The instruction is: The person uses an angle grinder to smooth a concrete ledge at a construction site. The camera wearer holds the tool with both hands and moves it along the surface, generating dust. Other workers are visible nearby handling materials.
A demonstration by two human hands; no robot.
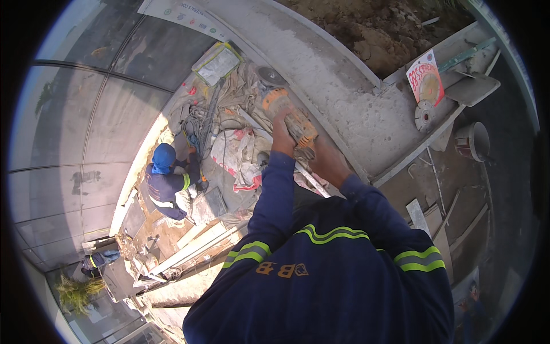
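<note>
Both of my hands are on a dusty orange angle grinder (pixel 295 121), which slants away from me over the cluttered ground beside a concrete ledge. My left hand (pixel 281 137) is wrapped around the side of its body. Behind it, my right hand (pixel 325 159) is closed on the rear end, with its fingers partly hidden. At the far end sits a dark round disc (pixel 270 75), near the inner edge of the ledge (pixel 355 97); whether it touches anything I cannot tell.
A co-worker (pixel 166 180) in a blue head covering crouches at left among cloths, cables and sacks (pixel 243 152). Planks (pixel 197 246) lie lower left. Along the right stand a spare cutting disc (pixel 424 116), a red-and-white card (pixel 425 71), a flat board (pixel 473 89) and a bucket (pixel 471 141).
</note>
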